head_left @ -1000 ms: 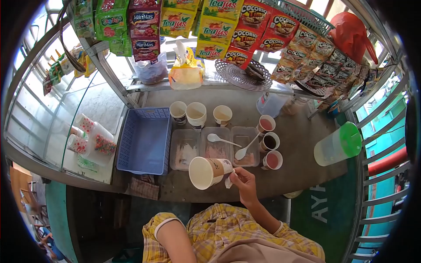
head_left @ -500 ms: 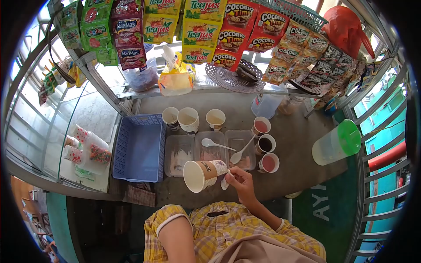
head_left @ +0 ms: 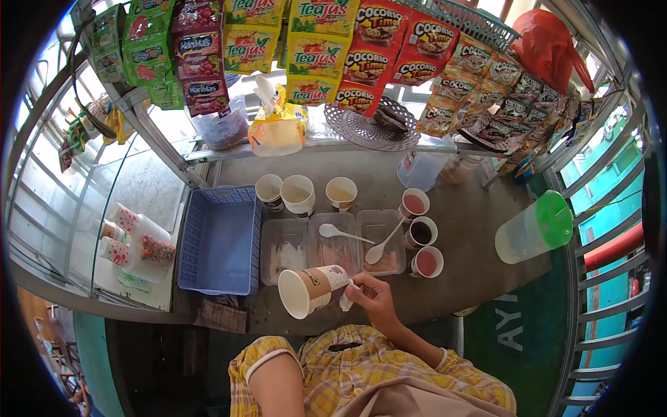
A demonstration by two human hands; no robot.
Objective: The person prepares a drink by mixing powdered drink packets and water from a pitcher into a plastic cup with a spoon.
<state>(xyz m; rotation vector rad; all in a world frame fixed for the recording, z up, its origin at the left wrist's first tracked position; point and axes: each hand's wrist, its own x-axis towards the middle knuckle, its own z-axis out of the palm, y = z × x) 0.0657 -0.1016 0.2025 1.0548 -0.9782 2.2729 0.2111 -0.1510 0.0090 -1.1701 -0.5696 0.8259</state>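
Note:
A paper cup [head_left: 316, 288] with a brown printed band is tilted on its side above the counter's front edge, its mouth facing lower left. My right hand [head_left: 373, 299] is closed at the cup's base end, pinching it. A small crumpled white piece [head_left: 346, 300], perhaps tissue, shows beside those fingers. My left forearm [head_left: 276, 386] runs down out of the picture, so my left hand is not seen. Just beyond the cup are plastic tubs [head_left: 283, 250] with powder, and two white spoons [head_left: 345, 234] lie across them.
Three filled cups [head_left: 426, 262] stand right of the tubs. Stacked paper cups [head_left: 298, 194] are behind them. A blue basket [head_left: 219, 240] sits left, a green-lidded jug [head_left: 531, 228] right. Drink sachets [head_left: 316, 55] hang overhead.
My right hand has moved slightly left and down with the paper cup. The things on the counter stay where they were.

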